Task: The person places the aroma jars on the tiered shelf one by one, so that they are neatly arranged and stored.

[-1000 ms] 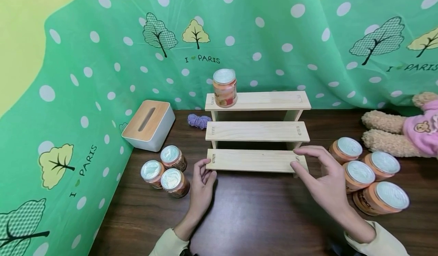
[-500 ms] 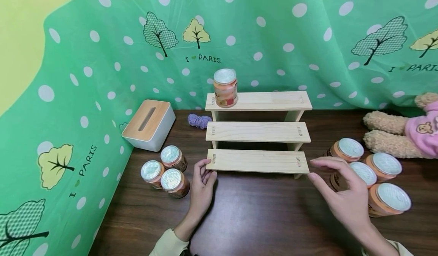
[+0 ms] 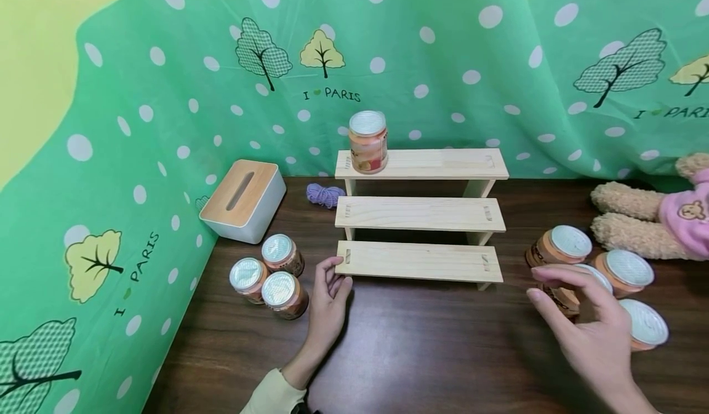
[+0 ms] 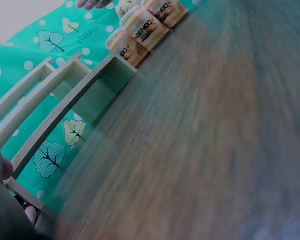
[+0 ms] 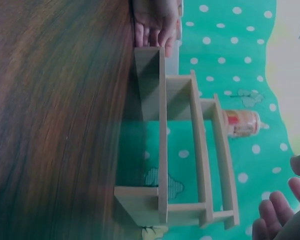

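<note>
A wooden three-step shelf (image 3: pixel 421 260) stands mid-table, with one orange-labelled jar (image 3: pixel 368 146) at the left end of its top board. My left hand (image 3: pixel 327 309) holds the left end of the lowest board, a finger on its top edge and others down by the side panel. To the right, my right hand (image 3: pixel 592 322) is held over the table with thumb and fingers apart and curved, nothing in its grasp. Through that gap shows a jar (image 3: pixel 564 300) of the right-hand group, partly hidden by the fingers. Behind it is another jar (image 3: pixel 556 251) with a pale lid.
Three similar jars (image 3: pixel 285 297) stand together at the left. Beyond them are a tissue box (image 3: pixel 244 199) with a wooden lid and a bundle of purple yarn (image 3: pixel 324 195). A plush bear (image 3: pixel 637 217) lies at the far right. A green dotted cloth (image 3: pixel 443 106) hangs behind.
My right hand has moved away from the right end of the lowest board, rightward to the jars. The left hand has stayed at the shelf's left end.
</note>
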A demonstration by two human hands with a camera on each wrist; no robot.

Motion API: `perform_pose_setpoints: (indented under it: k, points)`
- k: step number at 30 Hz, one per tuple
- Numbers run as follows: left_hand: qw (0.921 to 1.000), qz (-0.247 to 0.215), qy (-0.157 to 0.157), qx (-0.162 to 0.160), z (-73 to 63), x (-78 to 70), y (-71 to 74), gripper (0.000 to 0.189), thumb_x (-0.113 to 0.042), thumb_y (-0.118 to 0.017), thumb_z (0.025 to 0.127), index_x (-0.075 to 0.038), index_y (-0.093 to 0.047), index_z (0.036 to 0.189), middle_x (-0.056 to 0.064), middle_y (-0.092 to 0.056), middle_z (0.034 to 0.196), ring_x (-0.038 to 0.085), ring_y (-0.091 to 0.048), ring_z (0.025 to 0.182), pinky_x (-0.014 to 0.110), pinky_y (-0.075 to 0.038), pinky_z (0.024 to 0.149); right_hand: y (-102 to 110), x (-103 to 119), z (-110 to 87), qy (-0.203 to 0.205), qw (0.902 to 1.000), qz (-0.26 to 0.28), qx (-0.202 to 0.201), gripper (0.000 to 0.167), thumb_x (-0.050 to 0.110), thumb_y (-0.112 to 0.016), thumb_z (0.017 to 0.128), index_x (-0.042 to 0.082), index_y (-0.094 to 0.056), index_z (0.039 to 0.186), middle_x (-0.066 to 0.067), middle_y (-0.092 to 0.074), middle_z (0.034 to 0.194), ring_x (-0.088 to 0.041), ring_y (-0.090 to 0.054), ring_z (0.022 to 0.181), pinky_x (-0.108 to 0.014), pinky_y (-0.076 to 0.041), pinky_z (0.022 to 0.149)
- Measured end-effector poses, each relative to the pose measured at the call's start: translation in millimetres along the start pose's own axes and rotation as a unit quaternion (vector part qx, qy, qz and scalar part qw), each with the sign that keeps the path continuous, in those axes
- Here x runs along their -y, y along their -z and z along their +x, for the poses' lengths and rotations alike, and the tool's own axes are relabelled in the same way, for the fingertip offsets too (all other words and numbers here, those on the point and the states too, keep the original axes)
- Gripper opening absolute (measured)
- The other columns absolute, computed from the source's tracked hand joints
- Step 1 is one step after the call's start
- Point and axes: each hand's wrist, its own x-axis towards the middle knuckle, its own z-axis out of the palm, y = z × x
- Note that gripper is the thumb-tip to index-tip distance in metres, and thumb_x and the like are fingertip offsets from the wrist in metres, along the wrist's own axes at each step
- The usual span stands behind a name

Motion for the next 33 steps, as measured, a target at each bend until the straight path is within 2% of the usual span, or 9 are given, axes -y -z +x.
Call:
perform_pose_setpoints:
  k: [7, 9, 13, 16, 19, 22, 29, 33]
  points:
    - [1.0000, 0.003, -0.001, -0.006, 0.9, -0.9, -0.5, 0.041, 0.007, -0.063, 0.105, 0.003, -0.053, 0.145, 0.022, -0.062, 0.155, 0.031, -0.058, 0.144, 0.033, -0.052, 0.117, 8.9, -4.3, 0.5, -0.015, 0.9994, 0.004, -0.030, 0.033, -0.032, -0.072, 0.082, -0.027, -0.067, 0.115, 0.002, -0.080, 0.117, -0.010, -0.071, 0.114, -0.014, -0.051, 0.094]
    - [1.0000, 0.004, 0.000, -0.006, 1.4, -1.0, -0.7, 0.041, 0.007, -0.063, 0.105, 0.003, -0.054, 0.145, 0.022, -0.062, 0.155, 0.030, -0.058, 0.144, 0.034, -0.052, 0.117, 13.4, -5.6, -0.9, -0.023, 0.9989, -0.017, -0.036, 0.033, -0.029, -0.074, 0.084, -0.025, -0.068, 0.116, 0.005, -0.080, 0.118, -0.008, -0.070, 0.114, -0.012, -0.050, 0.088]
    - [1.0000, 0.002, 0.004, -0.004, 2.2, -1.5, -1.1, 0.042, 0.008, -0.063, 0.105, 0.003, -0.054, 0.145, 0.022, -0.062, 0.155, 0.030, -0.057, 0.145, 0.037, -0.051, 0.118, 23.0, -8.1, -3.3, -0.027, 0.9957, -0.065, -0.060, 0.030, -0.021, -0.080, 0.085, -0.021, -0.072, 0.115, 0.011, -0.080, 0.118, -0.004, -0.069, 0.112, -0.010, -0.048, 0.089]
    - [1.0000, 0.001, 0.003, -0.004, 2.2, -2.2, -1.1, 0.042, 0.008, -0.063, 0.105, 0.003, -0.054, 0.145, 0.022, -0.062, 0.155, 0.030, -0.057, 0.145, 0.036, -0.051, 0.118, 29.5, -8.2, -3.9, -0.051, 0.9927, -0.080, -0.075, 0.030, -0.021, -0.080, 0.085, -0.022, -0.073, 0.115, 0.010, -0.081, 0.113, -0.005, -0.069, 0.104, -0.012, -0.049, 0.092]
    - [1.0000, 0.002, 0.004, -0.004, 2.0, -2.5, -1.0, 0.042, 0.008, -0.063, 0.105, 0.003, -0.053, 0.145, 0.022, -0.062, 0.155, 0.030, -0.057, 0.145, 0.036, -0.051, 0.118, 37.3, -7.8, -4.2, -0.084, 0.9880, -0.104, -0.077, 0.031, -0.022, -0.078, 0.086, -0.022, -0.072, 0.117, 0.014, -0.080, 0.110, -0.006, -0.068, 0.098, -0.013, -0.050, 0.088]
    - [1.0000, 0.005, 0.005, -0.003, 1.6, -2.3, -0.7, 0.042, 0.007, -0.063, 0.105, 0.003, -0.053, 0.146, 0.022, -0.062, 0.155, 0.030, -0.057, 0.145, 0.038, -0.051, 0.119, 45.2, -9.8, -4.5, -0.091, 0.9854, -0.120, -0.080, 0.032, -0.022, -0.077, 0.087, -0.023, -0.071, 0.118, 0.019, -0.079, 0.108, -0.005, -0.067, 0.096, -0.014, -0.050, 0.089]
    - [1.0000, 0.005, 0.007, -0.002, -0.4, -0.5, 0.5, 0.042, 0.007, -0.063, 0.106, 0.002, -0.053, 0.146, 0.022, -0.061, 0.156, 0.030, -0.058, 0.144, 0.040, -0.050, 0.120, 54.5, -22.8, -10.3, -0.046, 0.9907, -0.024, -0.126, 0.033, -0.028, -0.075, 0.084, -0.030, -0.066, 0.115, 0.003, -0.082, 0.109, -0.008, -0.070, 0.095, -0.015, -0.052, 0.093]
    - [1.0000, 0.004, 0.004, 0.000, -1.1, -0.4, 0.5, 0.042, 0.006, -0.063, 0.106, 0.002, -0.053, 0.146, 0.022, -0.061, 0.156, 0.031, -0.058, 0.145, 0.041, -0.050, 0.120, 59.1, -29.6, -14.9, -0.041, 0.9891, 0.009, -0.141, 0.035, -0.031, -0.072, 0.083, -0.033, -0.062, 0.117, 0.001, -0.082, 0.109, -0.008, -0.071, 0.100, -0.015, -0.052, 0.094]
